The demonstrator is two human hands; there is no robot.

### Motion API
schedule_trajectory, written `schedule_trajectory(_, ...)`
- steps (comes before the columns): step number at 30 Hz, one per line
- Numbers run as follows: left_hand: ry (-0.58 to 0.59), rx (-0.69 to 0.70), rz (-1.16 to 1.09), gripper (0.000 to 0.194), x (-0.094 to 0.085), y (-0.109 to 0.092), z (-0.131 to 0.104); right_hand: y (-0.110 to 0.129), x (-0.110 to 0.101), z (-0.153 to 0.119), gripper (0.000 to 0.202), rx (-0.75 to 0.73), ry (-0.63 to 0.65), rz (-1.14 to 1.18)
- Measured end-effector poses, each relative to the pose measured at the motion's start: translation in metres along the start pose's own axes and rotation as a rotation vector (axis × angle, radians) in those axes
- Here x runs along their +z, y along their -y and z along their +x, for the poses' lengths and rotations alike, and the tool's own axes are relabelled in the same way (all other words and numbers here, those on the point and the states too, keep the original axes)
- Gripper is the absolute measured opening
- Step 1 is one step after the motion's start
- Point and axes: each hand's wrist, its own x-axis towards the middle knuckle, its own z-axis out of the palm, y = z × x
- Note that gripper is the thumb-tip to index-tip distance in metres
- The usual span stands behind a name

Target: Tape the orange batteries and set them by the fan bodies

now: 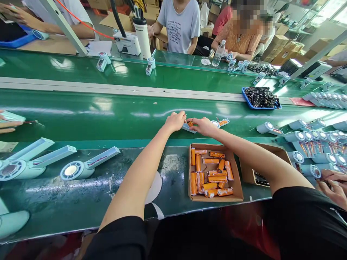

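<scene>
Both arms reach forward over the green belt. My left hand point(175, 121) is closed, its fingertips pinched at the far end of a light blue fan handle point(191, 129); what lies between them is too small to make out. My right hand point(203, 126) has its fingers on an orange battery point(190, 124) at that open handle. Just right of it, partly behind my hand, lies another light blue fan housing point(215, 124) with an orange battery point(223, 122) in its handle. Nearer me, a cardboard box point(238, 180) holds several orange batteries with wires.
Light blue fan housings point(72, 170) lie at left, and several more point(299, 136) crowd the right. A blue tray point(251, 105) of black parts stands across the belt. Another cardboard box point(246, 173) is under my right forearm. Co-workers' hands point(334, 186) show at the right edge.
</scene>
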Motion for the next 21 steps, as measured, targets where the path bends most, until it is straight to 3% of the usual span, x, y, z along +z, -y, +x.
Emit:
schedule_trajectory(7, -0.008, -0.09, -0.014, 0.043, 0.004, -0.011, 0.01, 0.015, -0.002, 0.021, 0.052, -0.079, 0.178, -0.227)
schedule_trajectory(10, -0.014, -0.1, -0.007, 0.042, -0.008, -0.023, 0.01, 0.016, -0.019, 0.024, 0.05, -0.116, 0.237, -0.134)
schedule_trajectory(12, -0.048, -0.093, -0.003, 0.046, -0.022, -0.031, -0.003, 0.014, -0.033, 0.015, 0.048, -0.094, 0.236, -0.081)
schedule_trajectory(15, -0.165, 0.012, 0.0, 0.055, -0.034, -0.025, -0.065, 0.012, -0.053, -0.019, 0.046, 0.014, 0.077, -0.015)
schedule_trajectory(18, -0.215, 0.225, 0.038, 0.049, -0.026, 0.013, -0.175, 0.02, -0.064, -0.079, 0.04, 0.065, -0.103, 0.154)
schedule_trajectory(21, -0.135, 0.26, 0.229, 0.057, -0.008, 0.062, -0.294, 0.048, -0.065, -0.153, 0.032, -0.067, -0.156, 0.397)
